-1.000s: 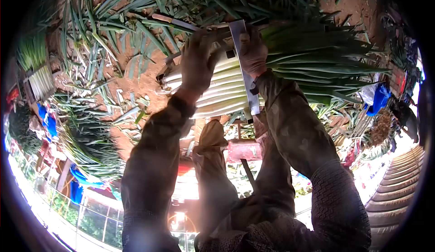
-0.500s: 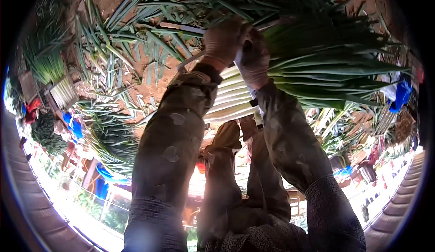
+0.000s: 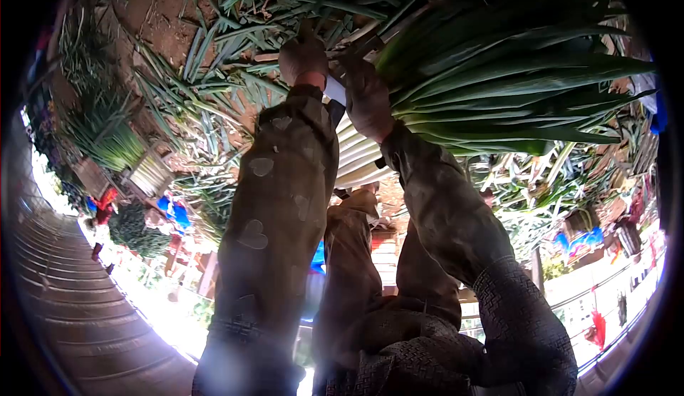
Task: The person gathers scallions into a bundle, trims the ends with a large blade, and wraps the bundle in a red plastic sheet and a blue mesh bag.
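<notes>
Grip: left hand [image 3: 303, 57] is curled, fingers closed down over the far edge of the green-onion bundle [image 3: 499, 89]. Right hand [image 3: 367, 100] sits just beside it, pressed onto the stalks where white turns to green. Cannot tell whether its fingers wrap underneath. Both hands look gloved. A small pale flat piece [image 3: 335, 89] shows between the wrists; identity unclear.

Position: the bundle lies crosswise in front of the person's knees, above the red soil [image 3: 164, 11]. The white shanks [image 3: 356, 157] are nearest the legs and the leaves fan out to the right.

Handling (judgement): with this many stalks it is probably heavy as a whole. Shanks are firm; leaves are limp and crease easily. The smooth skins could let single stalks slide out. The best hold is two-handed at the waist, where the hands are now.

Count: one bundle in hand and two hands on it. Two further bundles lie at left, a lighter bundle [image 3: 107, 136] and a darker bundle [image 3: 139, 228]. Loose cut leaves [image 3: 214, 89] are too many to count.
</notes>
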A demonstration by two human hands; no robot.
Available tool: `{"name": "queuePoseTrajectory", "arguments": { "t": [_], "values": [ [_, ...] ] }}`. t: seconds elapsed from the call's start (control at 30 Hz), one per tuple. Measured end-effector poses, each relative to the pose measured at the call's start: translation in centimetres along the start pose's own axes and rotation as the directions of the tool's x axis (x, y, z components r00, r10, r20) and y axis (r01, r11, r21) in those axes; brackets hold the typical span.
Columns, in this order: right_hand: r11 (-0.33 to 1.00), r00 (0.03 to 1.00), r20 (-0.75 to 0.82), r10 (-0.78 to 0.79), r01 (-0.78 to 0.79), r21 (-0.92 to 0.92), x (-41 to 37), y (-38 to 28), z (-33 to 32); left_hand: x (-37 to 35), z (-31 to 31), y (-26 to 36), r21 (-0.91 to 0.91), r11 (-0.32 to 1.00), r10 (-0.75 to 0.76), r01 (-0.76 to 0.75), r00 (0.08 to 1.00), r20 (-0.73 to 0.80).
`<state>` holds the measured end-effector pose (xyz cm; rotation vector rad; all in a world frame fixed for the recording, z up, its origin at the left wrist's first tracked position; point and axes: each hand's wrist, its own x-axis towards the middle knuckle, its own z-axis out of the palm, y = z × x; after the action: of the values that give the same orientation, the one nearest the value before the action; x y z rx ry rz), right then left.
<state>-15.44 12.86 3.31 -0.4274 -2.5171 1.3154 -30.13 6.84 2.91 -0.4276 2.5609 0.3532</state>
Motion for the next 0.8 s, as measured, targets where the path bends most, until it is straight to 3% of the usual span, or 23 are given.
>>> {"name": "queuePoseTrajectory", "arguments": {
  "t": [0.07,0.17,0.2,0.3,0.33,0.4,0.5,0.57,0.6,0.7,0.8],
  "values": [
    [0.999,1.000,-0.015,0.013,-0.013,0.043,-0.6,-0.1,-0.3,1.0,0.4,0.2,0.087,0.995,0.049,-0.044,0.998,-0.046],
    [0.994,0.994,-0.021,-0.107,0.108,0.025,-2.0,1.4,-2.5,2.4,1.6,-0.6,0.122,0.976,0.177,-0.178,0.984,0.017],
    [0.992,0.990,0.087,-0.107,0.112,-0.059,-2.3,2.1,-2.4,1.1,1.1,1.0,0.076,0.994,0.084,-0.081,0.996,-0.037],
    [0.976,0.996,0.086,-0.032,0.050,-0.210,-1.3,2.0,-0.9,2.2,2.3,1.1,-0.105,0.993,0.055,-0.058,0.998,-0.031],
    [0.969,0.997,0.074,0.005,0.014,-0.248,-1.3,1.7,-0.5,2.5,2.1,1.0,-0.082,0.996,0.047,-0.043,0.998,0.044],
    [0.945,0.996,0.021,0.084,-0.073,-0.318,-1.2,0.9,0.6,2.0,1.8,0.4,0.024,0.982,0.190,-0.190,0.982,0.016],
    [0.953,0.999,-0.038,0.008,-0.019,-0.302,-0.8,0.9,0.2,1.4,0.8,1.9,0.024,0.966,0.255,-0.257,0.965,0.058],
    [0.931,0.998,-0.065,-0.007,-0.017,-0.365,-1.3,0.3,0.1,0.1,-0.1,2.7,-0.153,0.985,0.092,-0.080,0.993,0.075],
    [0.919,0.998,-0.065,0.002,-0.028,-0.394,-1.4,0.6,0.4,1.0,0.9,1.2,-0.119,0.970,0.218,-0.211,0.974,0.056],
    [0.900,0.997,-0.069,0.028,-0.056,-0.432,-1.2,1.2,1.2,1.0,1.7,1.4,-0.143,0.968,0.203,-0.206,0.979,-0.032],
    [0.907,0.999,-0.033,0.031,-0.042,-0.419,-1.2,2.1,1.5,3.4,4.3,0.7,-0.148,0.966,0.216,-0.213,0.976,0.003]
  ]
}}
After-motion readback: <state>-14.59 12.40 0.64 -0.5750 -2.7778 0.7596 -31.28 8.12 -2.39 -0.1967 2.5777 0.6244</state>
